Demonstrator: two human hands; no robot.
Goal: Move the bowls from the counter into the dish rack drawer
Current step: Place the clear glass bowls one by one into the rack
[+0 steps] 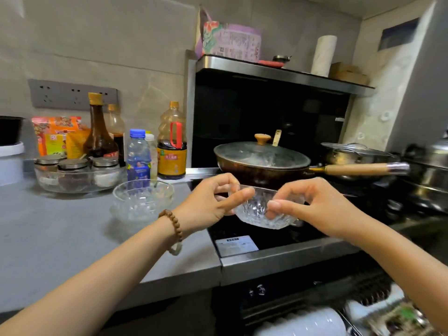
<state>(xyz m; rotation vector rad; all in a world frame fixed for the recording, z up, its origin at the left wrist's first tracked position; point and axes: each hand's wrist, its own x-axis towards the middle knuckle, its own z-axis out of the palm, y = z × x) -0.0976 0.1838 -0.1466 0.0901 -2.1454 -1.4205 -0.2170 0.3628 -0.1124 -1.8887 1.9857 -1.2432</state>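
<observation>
Left hand (208,204) and right hand (315,207) pinch opposite rims of cut-glass bowl (257,214), held in air above cooktop (278,235) edge. Judged light, rigid, slick, chip-prone; two-sided rim grip suits. Second bowl (143,200) sits on counter (60,234); dish rack drawer (363,309) open below.

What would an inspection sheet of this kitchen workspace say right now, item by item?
Surface: grey counter beside a black cooktop.
Job's things: held glass bowl lifted over the cooktop; second glass bowl on the counter; dish rack drawer open below, white dishes inside.
Clutter: bottles, spice jars, lidded pan.
Grips: left hand and right hand both pinch the held glass bowl's rim.
Cables: nothing seen.
Surroundings: wall sockets; paper towel roll on the hood.
</observation>
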